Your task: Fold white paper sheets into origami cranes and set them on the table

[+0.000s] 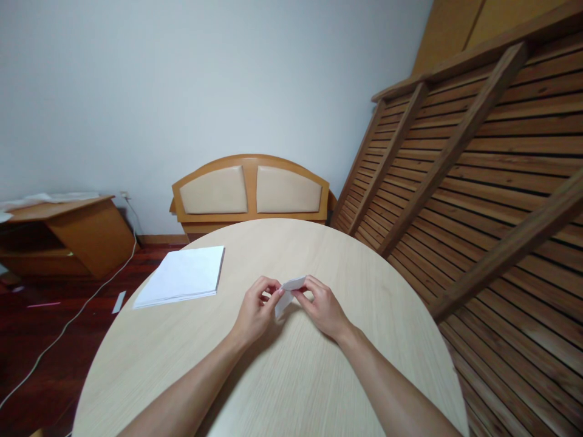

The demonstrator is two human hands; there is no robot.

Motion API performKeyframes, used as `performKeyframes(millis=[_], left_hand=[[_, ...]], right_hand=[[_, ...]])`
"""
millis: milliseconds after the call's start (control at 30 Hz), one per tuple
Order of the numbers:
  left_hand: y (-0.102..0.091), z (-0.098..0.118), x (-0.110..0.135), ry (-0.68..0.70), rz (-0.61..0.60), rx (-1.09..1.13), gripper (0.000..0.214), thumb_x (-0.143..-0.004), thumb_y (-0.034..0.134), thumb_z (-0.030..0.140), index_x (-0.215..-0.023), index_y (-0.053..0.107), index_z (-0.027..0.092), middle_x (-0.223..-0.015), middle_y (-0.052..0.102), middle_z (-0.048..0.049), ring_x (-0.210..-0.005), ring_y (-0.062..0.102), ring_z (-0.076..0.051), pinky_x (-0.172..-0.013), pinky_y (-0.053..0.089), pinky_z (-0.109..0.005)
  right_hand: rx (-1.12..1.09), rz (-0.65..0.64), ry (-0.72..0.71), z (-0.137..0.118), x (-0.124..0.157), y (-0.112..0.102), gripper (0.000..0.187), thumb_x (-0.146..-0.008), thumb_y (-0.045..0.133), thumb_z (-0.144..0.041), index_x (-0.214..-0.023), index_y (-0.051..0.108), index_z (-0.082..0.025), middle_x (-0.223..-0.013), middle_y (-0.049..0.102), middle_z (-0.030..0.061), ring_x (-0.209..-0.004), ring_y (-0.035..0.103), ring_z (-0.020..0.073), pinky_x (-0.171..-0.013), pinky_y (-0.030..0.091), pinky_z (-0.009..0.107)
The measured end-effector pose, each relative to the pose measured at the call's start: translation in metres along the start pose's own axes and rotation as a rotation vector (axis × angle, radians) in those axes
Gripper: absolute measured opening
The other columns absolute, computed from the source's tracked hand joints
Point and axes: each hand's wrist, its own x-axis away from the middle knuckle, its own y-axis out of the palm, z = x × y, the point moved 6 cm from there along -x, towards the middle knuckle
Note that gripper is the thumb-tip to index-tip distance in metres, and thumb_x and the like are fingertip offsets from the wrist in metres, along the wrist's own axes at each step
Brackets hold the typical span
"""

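Observation:
Both my hands meet over the middle of a round light-wood table [291, 376]. Between them is a small folded piece of white paper [288, 291], held just above the tabletop. My left hand [255, 311] pinches its left side with curled fingers. My right hand [322, 306] pinches its right side, thumb and fingers pressed on the fold. A stack of white paper sheets [182, 276] lies flat on the table to the left of my hands, near the far left rim.
A wooden headboard with two beige pads [250, 193] leans on the white wall behind the table. Slatted wooden bed frames [478, 182] lean at the right. A low wooden cabinet [64, 233] and a white cable [68, 325] are on the dark floor at left.

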Motion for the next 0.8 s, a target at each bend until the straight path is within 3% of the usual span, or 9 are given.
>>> performKeyframes(millis=[300,500,800], left_hand=[[-0.002,-0.005,-0.002,-0.03,0.005,-0.019,0.027,-0.096,0.05,0.036,-0.107,0.067,0.019,-0.1,0.068,-0.0085,-0.086,0.063,-0.019,-0.07,0.049,-0.029],[0.002,-0.009,-0.001,-0.054,-0.03,0.056,0.03,-0.089,0.059,0.033,-0.115,0.061,0.02,-0.107,0.069,-0.0092,-0.089,0.067,-0.02,-0.069,0.053,-0.029],[-0.003,-0.012,-0.003,-0.066,0.039,0.088,0.019,-0.082,0.065,0.034,-0.092,0.065,0.018,-0.095,0.071,-0.0068,-0.089,0.068,-0.021,-0.068,0.054,-0.028]], right_hand=[[-0.028,0.069,0.031,0.008,0.0,-0.004,0.008,-0.095,0.061,-0.021,-0.093,0.068,-0.023,-0.087,0.064,0.0011,-0.082,0.061,0.017,-0.076,0.049,0.03],[-0.094,0.086,0.043,0.012,0.0,-0.006,0.011,-0.095,0.061,-0.028,-0.095,0.071,-0.024,-0.089,0.066,0.0022,-0.083,0.063,0.0175,-0.076,0.05,0.031],[-0.122,0.061,0.023,0.009,0.0,-0.006,0.017,-0.096,0.061,-0.034,-0.103,0.074,-0.026,-0.093,0.068,0.0044,-0.089,0.064,0.0192,-0.08,0.051,0.033]])
